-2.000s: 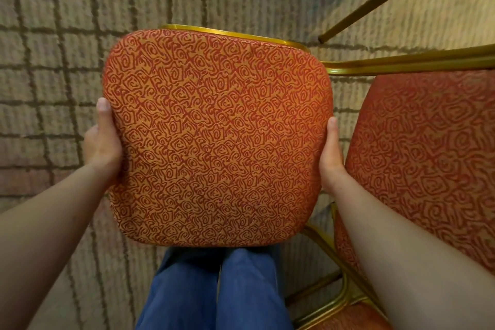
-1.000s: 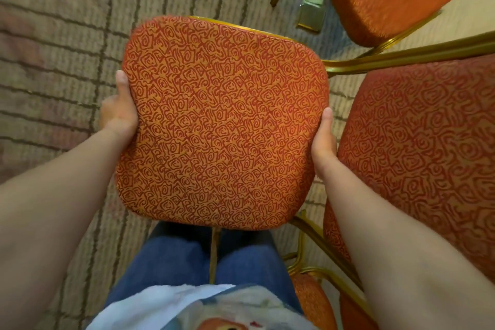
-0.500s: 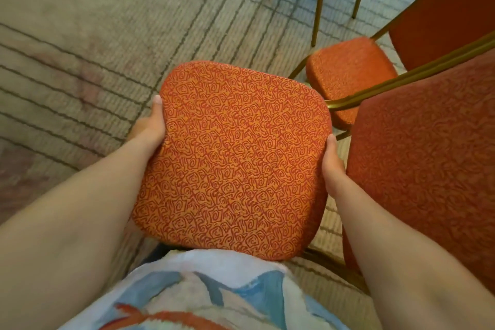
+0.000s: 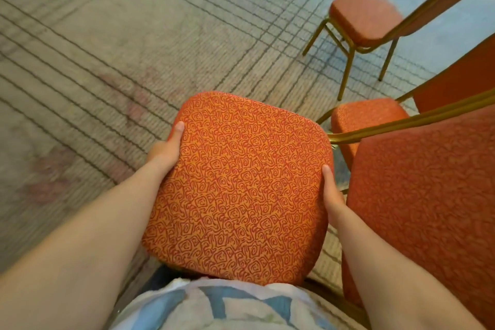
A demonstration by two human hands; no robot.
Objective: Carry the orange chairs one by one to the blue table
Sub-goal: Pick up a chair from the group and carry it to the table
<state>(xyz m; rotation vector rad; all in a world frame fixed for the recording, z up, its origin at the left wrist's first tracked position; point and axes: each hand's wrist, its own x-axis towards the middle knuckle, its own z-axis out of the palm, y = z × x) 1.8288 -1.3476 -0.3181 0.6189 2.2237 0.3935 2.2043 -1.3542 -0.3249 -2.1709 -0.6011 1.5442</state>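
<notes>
From where I stand, the carpet (image 4: 112,67) fills everything from 7 o'clock up to 12, beige with dark plaid lines and some faded reddish patches. The left hand (image 4: 164,149) clasps the 9 o'clock edge of the chair (image 4: 238,190), thumb lying on the patterned orange cushion, the other fingers hidden below. The chair sits at the centre of the view, held off the floor right in front of the person's body, its seat facing up; only the cushion shows, its legs out of sight underneath. At 6 o'clock a white and blue shirt (image 4: 222,305) touches the cushion's near edge. The right hand (image 4: 332,198) grips the 3 o'clock edge the same way, thumb on top. Just beside that hand, at 3 to 4 o'clock, stands the upholstered back of a second chair (image 4: 428,195) with a gold frame rail along its top. Behind it, at 2 o'clock, a third seat (image 4: 367,115) peeks out. Further off at 1 o'clock a fourth chair (image 4: 364,16) stands on gold legs, apart from the rest, on a bluish stretch of carpet.
</notes>
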